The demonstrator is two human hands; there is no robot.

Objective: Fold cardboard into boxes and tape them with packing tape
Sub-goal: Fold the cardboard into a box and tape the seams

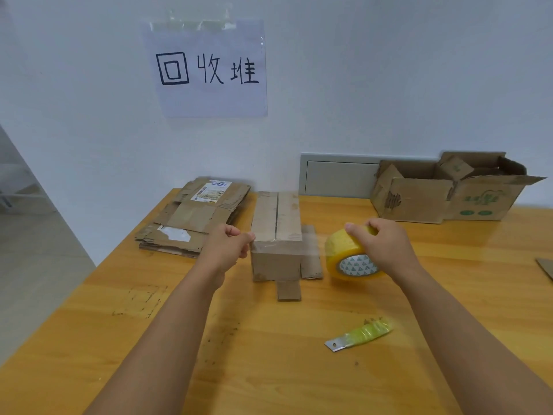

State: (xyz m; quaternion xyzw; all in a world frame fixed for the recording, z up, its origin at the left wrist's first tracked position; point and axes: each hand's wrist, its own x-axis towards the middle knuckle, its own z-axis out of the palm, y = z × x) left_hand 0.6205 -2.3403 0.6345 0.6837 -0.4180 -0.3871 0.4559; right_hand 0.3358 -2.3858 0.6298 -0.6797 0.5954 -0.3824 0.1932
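A small brown cardboard box (276,235) stands in the middle of the wooden table (269,369), its top flaps closed with a seam down the centre. My left hand (227,245) pinches the free end of a clear tape strip at the box's left top edge. The strip runs across the box's front top edge to a yellowish roll of packing tape (348,256), which my right hand (380,242) grips from above, just right of the box. Loose flaps stick out at the box's front and right side.
A stack of flattened cardboard (194,217) lies at the back left. A large open carton (449,193) holding smaller boxes stands at the back right. A utility knife with a green handle (359,335) lies near the front. A paper sign hangs on the wall.
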